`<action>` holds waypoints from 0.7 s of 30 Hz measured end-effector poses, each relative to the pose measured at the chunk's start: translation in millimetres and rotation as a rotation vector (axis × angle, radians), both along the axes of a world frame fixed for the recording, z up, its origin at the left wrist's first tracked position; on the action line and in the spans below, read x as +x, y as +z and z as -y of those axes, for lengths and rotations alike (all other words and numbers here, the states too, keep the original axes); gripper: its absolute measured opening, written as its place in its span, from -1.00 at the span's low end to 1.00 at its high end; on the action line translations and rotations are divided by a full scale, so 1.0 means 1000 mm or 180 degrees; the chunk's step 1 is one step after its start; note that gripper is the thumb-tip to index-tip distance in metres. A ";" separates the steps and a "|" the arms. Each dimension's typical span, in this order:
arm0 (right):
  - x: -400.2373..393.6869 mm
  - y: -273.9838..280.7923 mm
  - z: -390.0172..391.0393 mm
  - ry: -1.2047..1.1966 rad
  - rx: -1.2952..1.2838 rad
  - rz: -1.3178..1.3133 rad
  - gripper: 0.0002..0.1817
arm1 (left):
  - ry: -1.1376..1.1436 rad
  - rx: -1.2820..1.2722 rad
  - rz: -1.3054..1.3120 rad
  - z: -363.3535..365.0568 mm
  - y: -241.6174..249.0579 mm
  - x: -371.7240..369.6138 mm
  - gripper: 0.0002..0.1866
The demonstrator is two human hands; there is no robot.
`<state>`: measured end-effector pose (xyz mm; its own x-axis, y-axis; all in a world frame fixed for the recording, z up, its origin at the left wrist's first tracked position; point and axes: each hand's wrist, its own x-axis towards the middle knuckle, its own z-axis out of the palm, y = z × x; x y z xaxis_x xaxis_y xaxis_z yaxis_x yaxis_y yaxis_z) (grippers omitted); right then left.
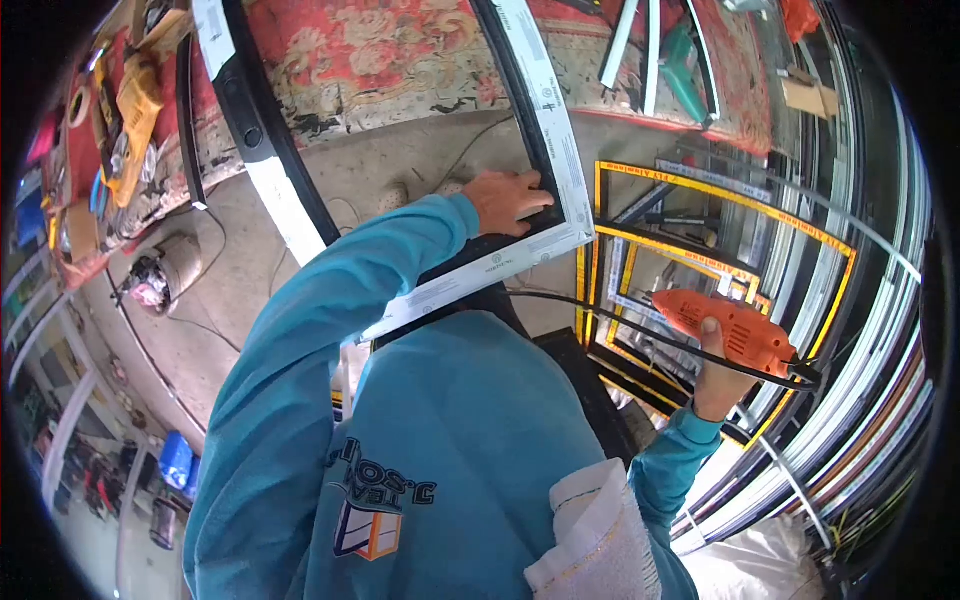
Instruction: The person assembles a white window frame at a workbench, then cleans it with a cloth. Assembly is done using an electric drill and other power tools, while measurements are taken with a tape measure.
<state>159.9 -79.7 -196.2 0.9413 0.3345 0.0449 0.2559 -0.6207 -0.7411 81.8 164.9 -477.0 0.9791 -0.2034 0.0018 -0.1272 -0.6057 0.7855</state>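
Red patterned carpet (370,55) covers the bench top. Yellow tool (138,110) and clutter at the bench's far left end. Small motor-like machine (160,272) on the concrete floor (400,170), cord trailing. Yellow-taped frames (720,215) stacked leaning at right. Blue container (176,460), possibly a jug, low left. White cloth (600,540) at bottom.

Only 1 view is given, a wide fisheye camera worn on the person's head, looking steeply down over the teal long-sleeved shirt (450,440) at close range toward the black aluminium window frame with white protective tape (545,130) just beyond it.
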 end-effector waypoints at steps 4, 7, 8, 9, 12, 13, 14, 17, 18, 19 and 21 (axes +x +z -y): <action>-0.010 -0.003 0.016 -0.0382 -0.0039 -0.0216 -0.45 | 0.0137 0.0030 -0.0293 0.011 0.001 0.010 -0.47; -0.013 -0.003 0.023 -0.0317 -0.0014 -0.0209 -0.45 | 0.0336 0.0083 -0.0290 0.024 -0.008 0.013 -0.55; -0.014 -0.003 0.023 -0.0337 -0.0011 -0.0209 -0.45 | 0.0316 0.0086 -0.0290 0.026 -0.004 0.014 -0.55; -0.015 -0.004 0.022 -0.0329 0.0069 -0.0226 -0.45 | 0.0415 0.0172 -0.0378 0.027 0.000 0.016 -0.60; -0.019 -0.002 0.020 -0.0333 0.0164 -0.0236 -0.45 | 0.0726 0.0253 -0.0522 0.039 0.001 0.018 -0.69; -0.021 -0.001 0.020 -0.0329 0.0107 -0.0198 -0.45 | 0.0954 0.0240 -0.0584 0.044 0.000 0.019 -0.72; -0.021 -0.001 0.020 -0.0320 0.0056 -0.0160 -0.45 | 0.0949 0.0246 -0.0571 0.047 0.004 0.020 -0.72; -0.024 -0.001 0.021 -0.0350 0.0114 -0.0161 -0.46 | 0.1347 0.0139 -0.0888 0.054 0.011 0.014 -0.75; -0.025 -0.001 0.020 -0.0381 0.0204 -0.0161 -0.45 | 0.1458 0.0062 -0.0897 0.055 0.011 0.013 -0.76; -0.026 -0.001 0.020 -0.0380 0.0208 -0.0151 -0.45 | 0.1573 -0.0016 -0.0903 0.057 0.011 0.012 -0.76; -0.026 -0.002 0.019 -0.0367 0.0375 -0.0202 -0.45 | 0.1536 -0.0056 -0.0873 0.056 0.010 0.013 -0.76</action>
